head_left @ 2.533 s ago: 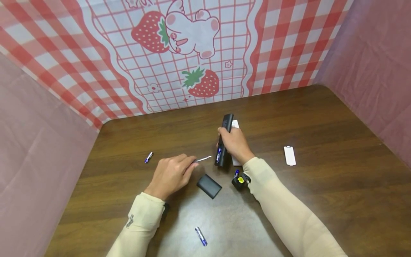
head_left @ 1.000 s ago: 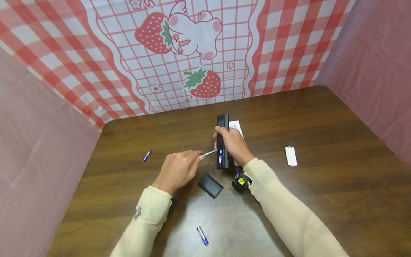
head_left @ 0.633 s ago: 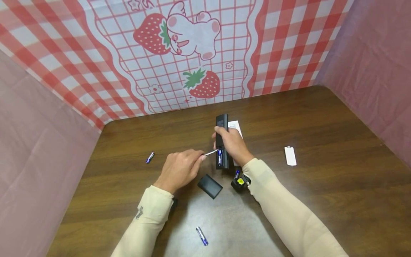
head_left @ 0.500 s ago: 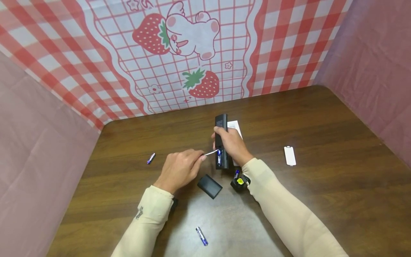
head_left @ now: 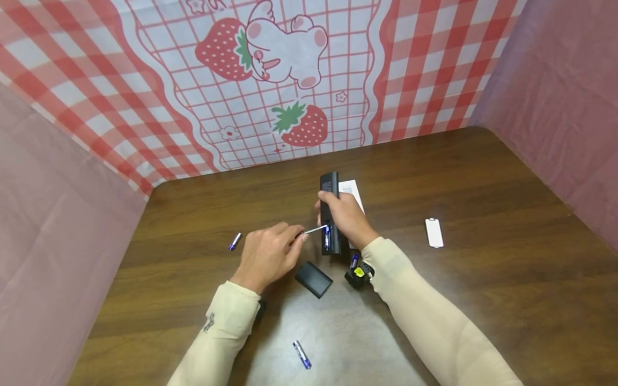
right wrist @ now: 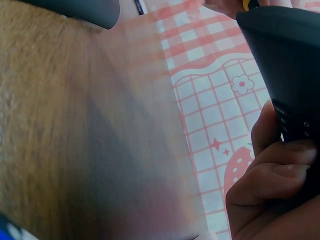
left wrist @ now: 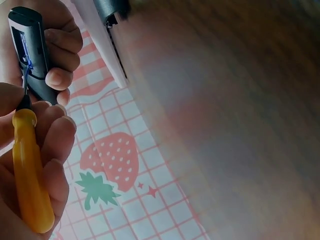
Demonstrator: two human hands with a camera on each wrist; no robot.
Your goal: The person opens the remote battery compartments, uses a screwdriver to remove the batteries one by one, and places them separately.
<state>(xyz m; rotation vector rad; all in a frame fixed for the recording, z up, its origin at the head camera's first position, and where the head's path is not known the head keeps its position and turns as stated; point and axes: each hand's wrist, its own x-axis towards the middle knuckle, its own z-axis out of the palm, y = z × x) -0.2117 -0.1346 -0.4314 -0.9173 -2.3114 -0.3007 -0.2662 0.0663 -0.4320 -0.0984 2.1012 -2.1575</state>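
My right hand grips a black remote control, its battery compartment uncovered towards me and a blue battery inside. With my left hand I hold a screwdriver by its yellow handle, fingers curled round it. The screwdriver's thin metal shaft reaches to the upper end of the battery in the compartment. In the right wrist view the fingers wrap the button side of the remote. Below the hands a black rectangular cover lies on the table.
Loose blue-and-silver batteries lie left of my left hand and near the front; another battery shows by my right wrist. Partly behind my right hand is a flat white object. A white cover lies to the right.
My left hand has moved right, bringing the screwdriver tip to the battery compartment. The remote has turned to face its compartment more towards me. The left battery has rolled rightward towards my left hand.
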